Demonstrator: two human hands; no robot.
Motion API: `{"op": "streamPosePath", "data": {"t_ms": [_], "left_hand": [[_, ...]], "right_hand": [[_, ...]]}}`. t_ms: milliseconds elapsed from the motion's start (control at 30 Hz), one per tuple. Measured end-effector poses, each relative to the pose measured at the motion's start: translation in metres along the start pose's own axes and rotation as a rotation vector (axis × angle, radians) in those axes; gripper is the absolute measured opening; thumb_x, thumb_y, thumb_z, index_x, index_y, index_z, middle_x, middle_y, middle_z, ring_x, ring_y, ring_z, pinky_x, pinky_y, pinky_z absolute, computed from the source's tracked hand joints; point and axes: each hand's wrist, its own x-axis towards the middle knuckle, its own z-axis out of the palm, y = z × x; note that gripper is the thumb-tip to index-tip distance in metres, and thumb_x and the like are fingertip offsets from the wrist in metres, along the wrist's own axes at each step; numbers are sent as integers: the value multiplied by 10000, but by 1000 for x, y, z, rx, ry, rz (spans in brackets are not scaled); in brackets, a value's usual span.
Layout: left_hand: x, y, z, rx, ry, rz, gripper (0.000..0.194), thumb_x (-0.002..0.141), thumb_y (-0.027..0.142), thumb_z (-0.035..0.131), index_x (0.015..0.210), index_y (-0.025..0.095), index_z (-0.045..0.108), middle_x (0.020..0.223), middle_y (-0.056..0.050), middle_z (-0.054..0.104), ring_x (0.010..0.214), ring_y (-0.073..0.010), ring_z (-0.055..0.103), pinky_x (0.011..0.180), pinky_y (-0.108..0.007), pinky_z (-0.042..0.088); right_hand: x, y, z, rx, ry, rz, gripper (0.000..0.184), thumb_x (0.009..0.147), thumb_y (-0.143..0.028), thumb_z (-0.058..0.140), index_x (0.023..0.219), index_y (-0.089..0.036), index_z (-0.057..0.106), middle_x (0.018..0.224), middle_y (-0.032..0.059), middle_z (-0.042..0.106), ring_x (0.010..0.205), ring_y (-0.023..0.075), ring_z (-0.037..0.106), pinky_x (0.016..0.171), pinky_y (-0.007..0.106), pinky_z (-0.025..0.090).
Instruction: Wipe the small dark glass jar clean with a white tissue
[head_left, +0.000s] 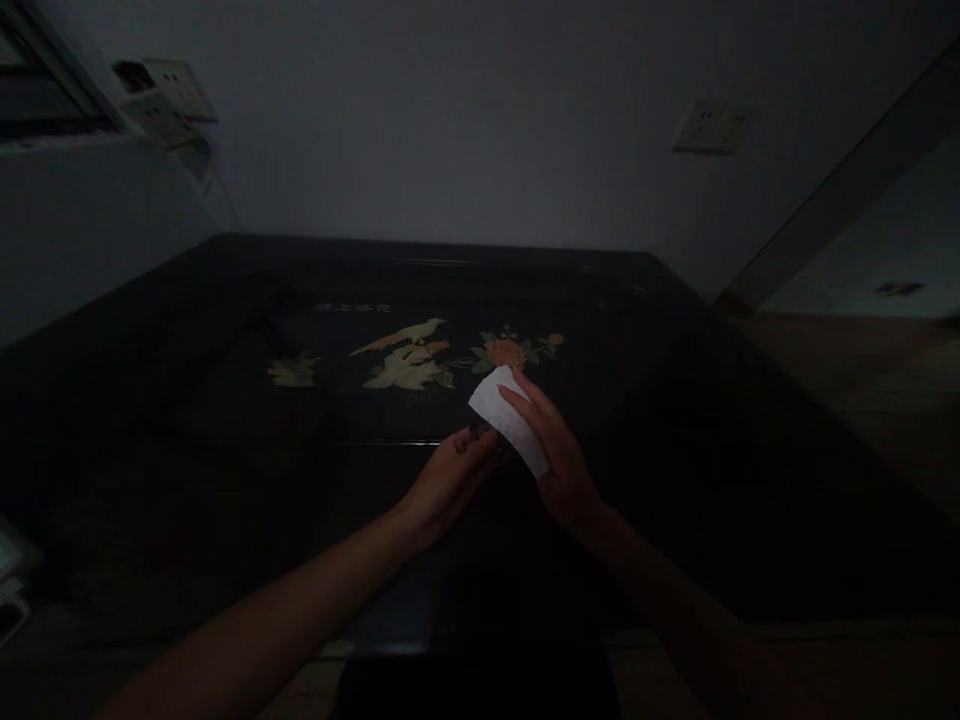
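Note:
In the dim light, my right hand (562, 465) holds a crumple-edged white tissue (508, 408), with the fingers lying along its right side. My left hand (448, 480) is closed on a small dark object (474, 434) just under the tissue's lower left edge. Too little of that object shows to tell its kind. Both hands meet in front of me over the near part of a black glossy table (300, 520), and the tissue touches or nearly touches the dark object.
A bird picture (405, 365) and a flower picture (506, 352) decorate the tabletop beyond my hands. Wall sockets (712, 127) are on the pale wall behind, with more sockets (178, 88) at the left corner. A pale object (11, 575) sits at the left edge.

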Motion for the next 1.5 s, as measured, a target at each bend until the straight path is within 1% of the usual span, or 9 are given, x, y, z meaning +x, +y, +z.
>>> {"op": "streamPosePath", "data": {"t_ms": [200,300,400,700,900,1067,1167,1267,1500], "left_hand": [[2,2,-2,-11,39,-8,389,631,302,833,951,123,702,1003,-81,724,980,-190,649,1026,-337,415],[4,3,-2,-9,47,11,401,614,298,843,944,120,702,981,-85,729,968,-192,655,1014,-328,424],[5,3,-2,-2,45,34,400,622,283,838,958,118,699,976,-90,729,969,-193,657,1007,-321,425],[3,2,-1,35,42,25,409,627,287,834,979,130,697,992,-83,723,939,-178,655,967,-303,440],[6,-2,-5,45,39,20,340,651,296,817,919,130,693,944,-74,724,898,-180,662,940,-319,459],[6,-2,-3,72,105,-3,230,632,254,814,786,138,689,730,-42,710,796,-192,669,881,-328,479],[5,0,-2,74,142,-9,212,617,250,820,739,142,683,686,-31,697,773,-189,661,873,-329,477],[4,1,-2,63,112,-1,232,662,275,799,820,137,701,784,-48,716,831,-183,658,904,-328,464],[3,1,-3,25,69,-21,334,678,331,798,927,128,707,1027,-101,715,988,-210,641,991,-365,432]], "right_hand": [[5,6,4,382,179,336,390,949,-431,409,1245,-252,589,1361,45,560,1297,218,473,1127,427,314],[4,18,12,601,274,472,396,929,-453,440,1204,-224,611,1281,62,625,1215,227,554,1071,424,395],[2,27,19,639,305,529,413,919,-467,449,1209,-217,604,1274,73,628,1190,233,574,1040,427,428],[2,7,8,360,208,390,437,946,-455,405,1295,-233,544,1373,64,546,1280,226,488,1113,431,332],[-3,4,4,19,33,78,453,958,-353,356,1399,-274,423,1509,58,365,1388,234,335,1148,474,255],[-2,3,7,-215,-97,-71,534,913,-251,383,1444,-296,346,1568,29,230,1447,288,168,1153,569,163],[-1,2,8,-232,-106,-82,547,907,-217,386,1445,-308,342,1569,13,228,1454,276,135,1159,556,162],[-2,2,9,-170,-78,-64,502,928,-256,375,1429,-292,376,1561,22,254,1452,265,152,1163,544,147],[3,5,7,212,118,244,435,948,-433,391,1332,-271,512,1446,39,466,1357,217,390,1147,423,271]]}}
